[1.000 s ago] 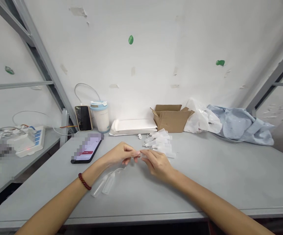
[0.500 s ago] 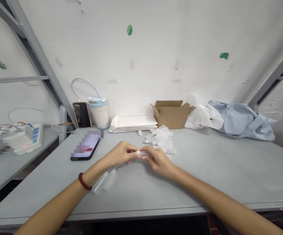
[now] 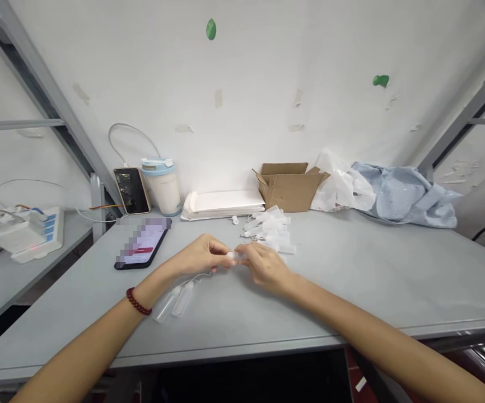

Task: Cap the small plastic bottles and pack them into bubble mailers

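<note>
Between my two hands, just above the grey table [image 3: 377, 274], is a small translucent squeeze bottle [image 3: 239, 256], mostly covered by my fingers. My left hand [image 3: 203, 254] pinches its white cap end between thumb and fingertips. The body end is gripped in the fingers of my right hand [image 3: 267, 268]. Two similar bottles with thin tips [image 3: 182, 299] lie side by side near my left wrist. Beyond my right hand is a heap of several more such bottles [image 3: 271, 226], with a small white cap [image 3: 234, 220] lying to its left.
A phone [image 3: 144, 246] lies at the left; another phone [image 3: 132, 190] leans beside a blue-lidded cup [image 3: 161, 187]. Along the wall sit white envelopes [image 3: 225, 201], an open cardboard box [image 3: 290, 190], a plastic bag [image 3: 339, 187] and blue cloth [image 3: 406, 193]. A power strip [image 3: 45, 235] is at far left.
The view has shifted slightly. My right fingers have changed their hold and curl more over the bottle; the white cap end shows more plainly at my left fingertips.
</note>
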